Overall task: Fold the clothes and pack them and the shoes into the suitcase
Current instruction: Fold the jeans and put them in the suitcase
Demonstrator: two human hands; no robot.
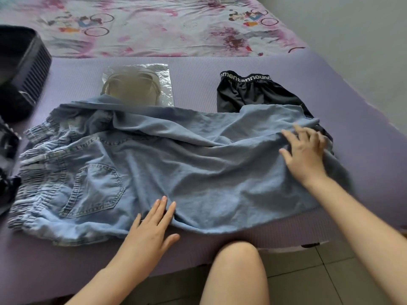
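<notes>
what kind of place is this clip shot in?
Most likely a home bedroom: a bed with a pink floral cartoon-print sheet, a purple ribbed mat laid over its near part, a light blue denim garment spread on it, and a dark ribbed suitcase at the left.

1 denim garment (176,161), 1 black shorts (248,95), 1 shoe bag (136,86), 1 suitcase (24,69)

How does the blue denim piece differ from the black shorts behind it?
The denim garment is pale blue and spread wide; the black shorts are dark and look smaller. The left hand and right hand touch the denim garment; the black shorts lie untouched, their corner under its edge. Both lie on the purple mat.
</notes>
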